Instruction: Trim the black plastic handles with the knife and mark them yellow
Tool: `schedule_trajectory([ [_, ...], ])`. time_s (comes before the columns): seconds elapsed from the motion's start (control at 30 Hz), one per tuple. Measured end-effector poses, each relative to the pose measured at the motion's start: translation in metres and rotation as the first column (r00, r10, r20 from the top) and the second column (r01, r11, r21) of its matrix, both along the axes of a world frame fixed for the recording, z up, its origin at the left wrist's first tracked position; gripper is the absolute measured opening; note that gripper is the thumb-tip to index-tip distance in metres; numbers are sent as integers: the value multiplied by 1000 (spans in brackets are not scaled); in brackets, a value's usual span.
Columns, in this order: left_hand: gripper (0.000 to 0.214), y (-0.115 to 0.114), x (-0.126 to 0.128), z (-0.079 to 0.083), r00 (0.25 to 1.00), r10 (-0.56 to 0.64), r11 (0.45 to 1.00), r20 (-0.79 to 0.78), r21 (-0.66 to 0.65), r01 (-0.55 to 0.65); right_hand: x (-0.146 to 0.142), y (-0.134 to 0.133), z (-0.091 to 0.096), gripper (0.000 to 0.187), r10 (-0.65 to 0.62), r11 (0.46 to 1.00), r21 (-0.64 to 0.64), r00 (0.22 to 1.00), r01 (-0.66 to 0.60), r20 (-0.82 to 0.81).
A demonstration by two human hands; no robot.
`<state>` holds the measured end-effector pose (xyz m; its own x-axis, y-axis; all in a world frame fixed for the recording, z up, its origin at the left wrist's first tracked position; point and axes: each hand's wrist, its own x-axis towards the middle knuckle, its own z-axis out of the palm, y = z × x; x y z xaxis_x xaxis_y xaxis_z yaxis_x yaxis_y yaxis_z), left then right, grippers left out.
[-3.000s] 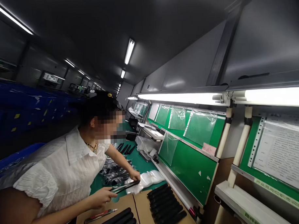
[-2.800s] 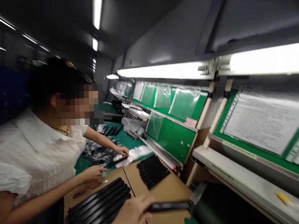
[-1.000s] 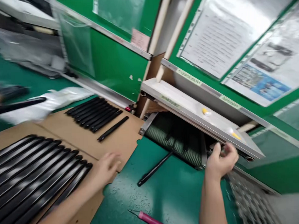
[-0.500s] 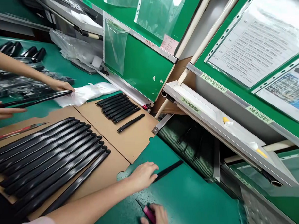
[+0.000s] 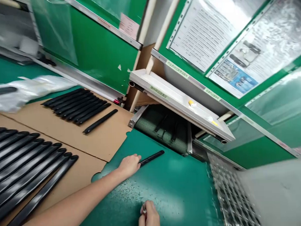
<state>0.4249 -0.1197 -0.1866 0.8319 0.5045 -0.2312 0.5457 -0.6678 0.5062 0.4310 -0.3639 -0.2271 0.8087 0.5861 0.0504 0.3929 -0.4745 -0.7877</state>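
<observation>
My left hand (image 5: 129, 166) reaches out over the green bench, its fingers closed on the near end of a short black plastic strip (image 5: 153, 157). The strip's far end points toward the conveyor. Lower down, my right hand (image 5: 149, 217) is closed around a small knife (image 5: 144, 210); only a little of the knife shows, and its blade cannot be made out. Dark crumbs and scrapings speckle the bench between the two hands.
On cardboard (image 5: 112, 140) to the left lie a row of short black strips (image 5: 76, 105) and longer glossy black pieces (image 5: 31, 166). A dark conveyor belt (image 5: 163, 125) runs under a white shelf (image 5: 182, 102). Bubble wrap (image 5: 232, 192) hangs at the right.
The view has swung right, and another person's arm and hands have left it. My left hand has closed on the strip. The knife's pink handle and blade no longer show clearly.
</observation>
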Motion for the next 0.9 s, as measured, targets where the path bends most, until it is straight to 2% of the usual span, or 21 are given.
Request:
schedule_trajectory([
  [0.1,28,-2,-3,5,1000,-19,1000,24,-16,20,26,12,17,23,-155,978,92,943,190,-296],
  [0.27,26,-14,-2,16,996,-5,995,93,-103,15,54,49,21,56,-191,940,160,854,302,-484],
  [0.37,22,-14,-11,29,993,6,958,119,-286,29,55,63,31,65,-166,922,206,813,329,-557],
  [0.43,35,-15,-26,41,989,-24,894,149,-440,88,55,68,43,69,-146,906,241,791,348,-594],
  [0.47,42,-17,-36,47,985,-40,842,167,-525,123,55,71,50,71,-129,899,260,782,352,-610],
  [0.5,46,-19,-47,53,982,-45,767,186,-623,153,56,73,57,71,-107,895,278,773,349,-625],
  [0.53,46,-22,-58,59,978,-41,666,205,-724,180,57,76,64,71,-80,894,295,766,339,-638],
  [0.6,39,-27,-75,68,971,-7,420,238,-881,219,57,83,75,67,-18,896,325,757,302,-653],
  [0.63,37,-30,-80,71,966,21,323,257,-916,237,57,88,80,64,13,898,340,756,279,-655],
  [0.67,36,-32,-83,74,958,59,284,281,-925,254,55,94,84,62,41,900,354,757,256,-652],
  [0.7,34,-33,-84,76,946,104,307,308,-914,264,52,100,88,60,67,900,368,762,233,-645],
  [0.8,32,-35,-78,75,881,306,483,361,-856,183,42,117,103,56,132,900,407,789,158,-600],
  [0.83,35,-34,-74,75,853,373,518,365,-845,135,39,121,109,54,150,900,415,801,131,-579],
  [0.9,45,-32,-69,73,800,477,533,365,-844,68,38,125,121,55,173,901,426,830,85,-530],
])
